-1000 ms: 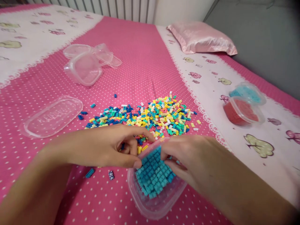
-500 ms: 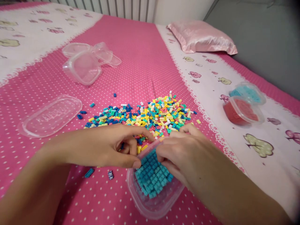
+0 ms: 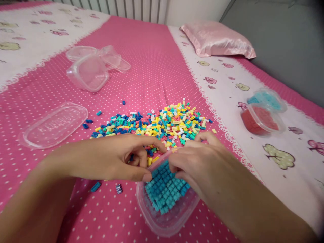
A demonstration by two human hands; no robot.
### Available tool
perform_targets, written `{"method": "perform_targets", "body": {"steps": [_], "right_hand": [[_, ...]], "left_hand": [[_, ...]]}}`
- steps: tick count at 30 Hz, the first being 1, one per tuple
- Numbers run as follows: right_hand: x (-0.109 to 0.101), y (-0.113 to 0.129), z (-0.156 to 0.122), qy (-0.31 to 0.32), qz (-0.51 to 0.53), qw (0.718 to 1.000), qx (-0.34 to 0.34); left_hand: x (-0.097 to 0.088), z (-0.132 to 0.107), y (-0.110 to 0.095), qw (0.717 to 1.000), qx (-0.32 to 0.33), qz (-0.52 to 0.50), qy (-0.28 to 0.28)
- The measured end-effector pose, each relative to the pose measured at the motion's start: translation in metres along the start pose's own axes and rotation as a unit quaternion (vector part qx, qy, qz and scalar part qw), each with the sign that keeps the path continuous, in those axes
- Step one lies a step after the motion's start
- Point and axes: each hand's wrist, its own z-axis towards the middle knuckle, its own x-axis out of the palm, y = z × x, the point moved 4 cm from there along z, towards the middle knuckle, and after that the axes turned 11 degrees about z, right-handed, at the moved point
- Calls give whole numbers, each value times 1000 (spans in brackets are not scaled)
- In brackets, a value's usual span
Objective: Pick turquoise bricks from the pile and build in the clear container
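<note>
A clear plastic container (image 3: 162, 229) lies in front of me, with teal toy building bricks (image 3: 164, 192) packed in neat rows inside. My left hand (image 3: 131, 157) grips its left rim between thumb and curved forefinger. Over the right part of the container is my right hand (image 3: 199, 162), its fingers curled down against the bricks; the fingertips are hidden, so what they pinch does not show. Just beyond both hands spreads a pile of loose bricks (image 3: 162, 125) in yellow, blue, green, white and pink.
A clear lid (image 3: 54, 126) lies at left, with more clear containers (image 3: 93, 72) behind it. At right stand a tub of red bricks (image 3: 260, 119) and a tub of blue ones (image 3: 267, 99). Stray bricks (image 3: 96, 186) dot the pink bedspread (image 3: 144, 64). A pillow (image 3: 217, 38) rests at the back.
My right hand has shifted very slightly at the bricks, its fingertips a touch to the right. My left hand keeps its hold on the container.
</note>
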Motion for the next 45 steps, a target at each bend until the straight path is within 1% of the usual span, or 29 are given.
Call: {"method": "perform_targets", "body": {"steps": [2,5,6,8,11,13,15,17,21,25,31,37,42,45], "right_hand": [[-4,-2,-5,-39,5,999,-32],[-14,-6,-9,-91,24,995,-37],[-18,-8,-9,-115,37,992,-37],[-26,-15,-5,-183,85,979,-41],[-29,-38,7,-303,160,939,-34],[-22,-56,18,-328,141,933,-37],[-13,-70,29,-311,115,942,-42],[-5,-80,35,-296,93,950,-44],[6,-83,36,-261,49,964,-31],[15,-84,35,-224,19,974,-15],[15,-89,35,-207,-1,978,2],[15,-95,33,-221,-16,975,27],[21,-97,35,-208,-14,978,11],[21,-98,36,-208,-6,978,3]], "left_hand": [[0,0,-1,1000,-1,6,-2],[-1,0,-3,1000,5,12,1],[-1,1,-3,1000,9,13,2],[-1,2,-3,1000,17,18,0],[-2,2,-1,999,22,35,-6],[-1,2,0,999,25,36,-3],[0,2,0,999,30,32,-1],[0,1,0,999,35,35,-4],[0,0,-2,998,34,51,-17],[1,0,-4,999,29,40,-21],[2,0,-4,998,28,50,-23],[1,0,-5,997,26,61,-29],[1,0,-4,997,54,46,-30],[2,0,-2,997,64,39,-29]]}}
